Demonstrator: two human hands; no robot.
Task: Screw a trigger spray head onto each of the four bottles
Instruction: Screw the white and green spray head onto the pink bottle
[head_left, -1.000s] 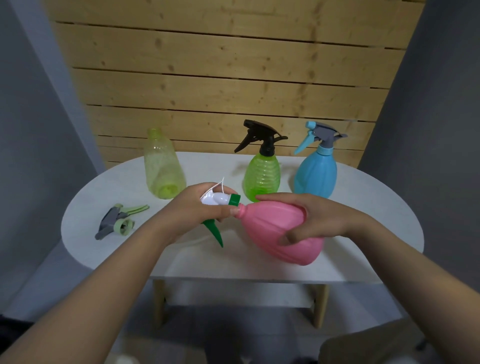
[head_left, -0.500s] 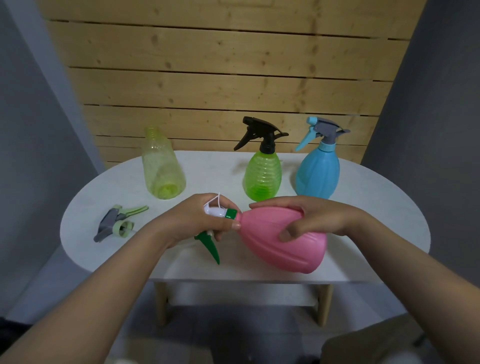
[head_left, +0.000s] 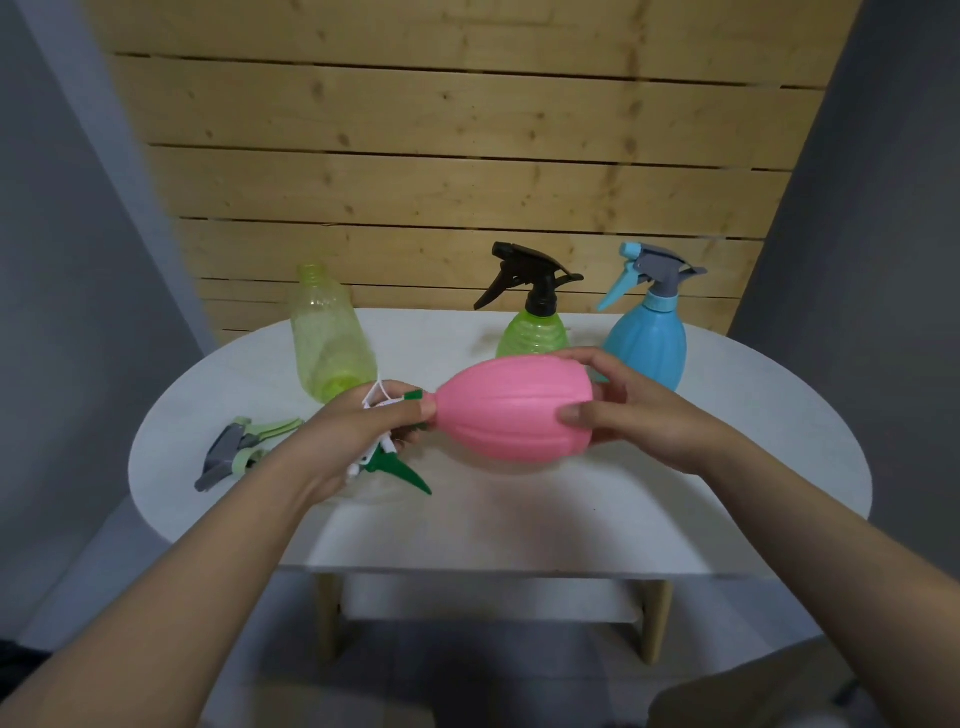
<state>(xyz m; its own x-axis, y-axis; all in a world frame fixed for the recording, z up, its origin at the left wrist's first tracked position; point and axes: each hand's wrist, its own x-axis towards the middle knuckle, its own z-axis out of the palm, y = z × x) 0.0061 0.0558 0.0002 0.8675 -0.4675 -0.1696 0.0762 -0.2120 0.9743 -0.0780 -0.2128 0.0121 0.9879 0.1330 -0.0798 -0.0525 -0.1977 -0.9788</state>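
Observation:
A pink bottle (head_left: 511, 413) lies on its side in the air over the table, neck pointing left. My right hand (head_left: 631, 410) grips its wide end. My left hand (head_left: 363, 428) is closed around a white and green trigger spray head (head_left: 397, 465) at the bottle's neck, the green trigger pointing down. A green bottle (head_left: 535, 335) with a black head and a blue bottle (head_left: 647, 340) with a grey and blue head stand at the back. A yellow-green bottle (head_left: 330, 343) stands headless at the back left. A grey and light green spray head (head_left: 236, 452) lies loose at the left.
The round white table (head_left: 519, 519) stands before a wooden slat wall (head_left: 457, 156). Its front edge is close to me, and grey floor shows beneath.
Both hands have lifted the pink bottle and levelled it to horizontal. My left hand has turned on the spray head, so the green trigger now points down and right.

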